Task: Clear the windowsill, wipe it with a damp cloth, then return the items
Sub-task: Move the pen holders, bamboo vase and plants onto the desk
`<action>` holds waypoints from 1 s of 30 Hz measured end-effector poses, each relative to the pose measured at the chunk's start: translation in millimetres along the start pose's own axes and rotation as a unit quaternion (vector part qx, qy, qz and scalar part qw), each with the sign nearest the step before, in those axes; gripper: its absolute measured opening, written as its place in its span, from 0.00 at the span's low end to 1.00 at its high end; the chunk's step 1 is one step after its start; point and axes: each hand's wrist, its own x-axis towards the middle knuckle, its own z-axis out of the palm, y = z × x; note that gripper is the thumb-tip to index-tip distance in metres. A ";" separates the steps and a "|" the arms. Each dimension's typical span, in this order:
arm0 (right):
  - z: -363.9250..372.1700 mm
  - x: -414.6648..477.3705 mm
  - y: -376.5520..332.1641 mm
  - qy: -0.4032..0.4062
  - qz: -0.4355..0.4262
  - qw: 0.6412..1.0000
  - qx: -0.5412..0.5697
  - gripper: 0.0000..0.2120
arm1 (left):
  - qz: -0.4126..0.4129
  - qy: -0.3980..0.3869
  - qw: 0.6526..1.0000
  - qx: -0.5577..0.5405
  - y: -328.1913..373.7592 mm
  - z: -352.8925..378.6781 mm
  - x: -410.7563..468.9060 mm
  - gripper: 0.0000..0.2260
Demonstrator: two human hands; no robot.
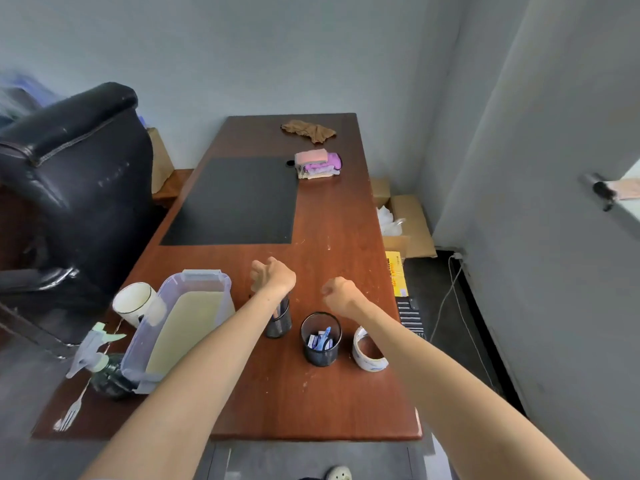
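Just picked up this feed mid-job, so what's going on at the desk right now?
A person stands at the wooden desk with both arms stretched out over it. The left hand and right hand are loosely curled and hold nothing. Below them sit two mesh pen cups, a tape roll, a clear plastic container, a white mug, a spray bottle and a fork. A brown cloth and folded cloths lie at the far end, untouched. No windowsill is in view.

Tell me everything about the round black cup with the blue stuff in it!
The black mesh cup is a round pen holder, seemingly metal mesh, standing upright and open-topped on the wooden desk. Inside lie blue pens and small blue-and-white items. It sits between another mesh holder and a tape roll, touching neither. No hand touches it.
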 end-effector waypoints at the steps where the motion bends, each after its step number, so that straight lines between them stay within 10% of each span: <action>1: -9.6 -6.8 7.6 0.009 0.002 1.000 -0.004 0.17 | 0.014 -0.002 1.000 0.014 10.2 3.9 -9.4 0.23; 15: -146.6 -232.8 231.4 0.175 0.218 0.957 0.084 0.13 | 0.316 -0.151 0.932 0.094 199.3 143.7 -252.2 0.14; 30: -168.3 -534.0 427.8 0.378 0.419 0.792 0.232 0.15 | 0.636 -0.275 0.706 0.144 277.5 302.3 -598.0 0.12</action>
